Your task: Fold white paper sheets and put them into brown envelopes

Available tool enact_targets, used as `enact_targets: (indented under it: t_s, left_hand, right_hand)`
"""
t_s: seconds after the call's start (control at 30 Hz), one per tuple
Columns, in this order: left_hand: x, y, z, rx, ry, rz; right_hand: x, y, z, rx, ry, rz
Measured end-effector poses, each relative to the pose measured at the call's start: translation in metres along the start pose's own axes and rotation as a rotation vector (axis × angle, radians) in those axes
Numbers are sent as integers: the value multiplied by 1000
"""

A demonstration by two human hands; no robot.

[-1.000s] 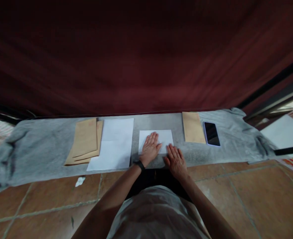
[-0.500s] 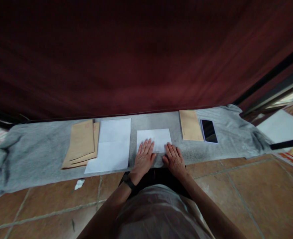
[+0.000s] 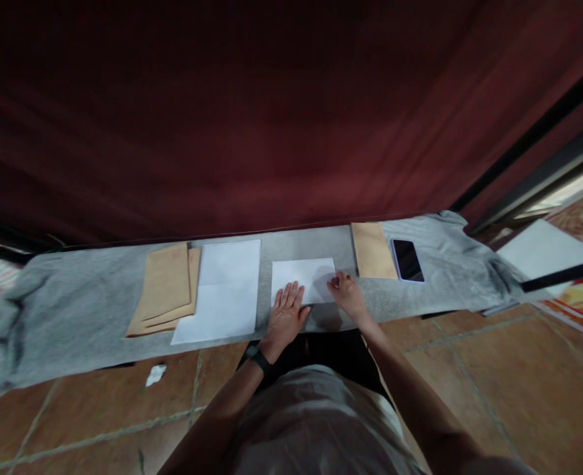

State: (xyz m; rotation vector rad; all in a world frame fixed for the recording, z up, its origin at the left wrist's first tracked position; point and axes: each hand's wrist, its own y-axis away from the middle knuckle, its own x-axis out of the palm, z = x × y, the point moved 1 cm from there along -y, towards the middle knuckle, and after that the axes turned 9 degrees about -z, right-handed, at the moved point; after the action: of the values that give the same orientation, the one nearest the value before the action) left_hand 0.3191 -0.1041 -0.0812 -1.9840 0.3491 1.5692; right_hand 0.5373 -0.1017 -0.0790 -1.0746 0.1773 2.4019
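Observation:
A small white sheet of paper (image 3: 303,273), about half the size of the sheets to its left, lies flat in front of me; it looks folded. My left hand (image 3: 286,316) rests flat on its lower left part with the fingers stretched out. At the paper's right edge, the fingers of my right hand (image 3: 347,295) are curled and pinched together; the fingertips partly hide that edge. To the left lie larger white sheets (image 3: 228,290) with a crease across the middle. A brown envelope (image 3: 374,251) lies to the right of my right hand.
Several overlapping brown envelopes (image 3: 167,280) partly cover the white sheets at the left. A phone (image 3: 408,261) lies right of the single envelope. Grey cloth (image 3: 84,297) covers the narrow surface, backed by a dark red curtain (image 3: 281,132). A white scrap (image 3: 155,375) is on the tiled floor.
My right hand has gone from lying flat on the paper's lower right corner to curled fingers pinching at its right edge. My left hand stays flat on the paper.

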Motion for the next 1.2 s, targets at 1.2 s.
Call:
enact_targets:
  t_s: [1.2]
  left_hand:
    - [-10, -9, 35, 283, 412, 131]
  right_hand:
    - [-27, 58, 14, -159, -534, 312]
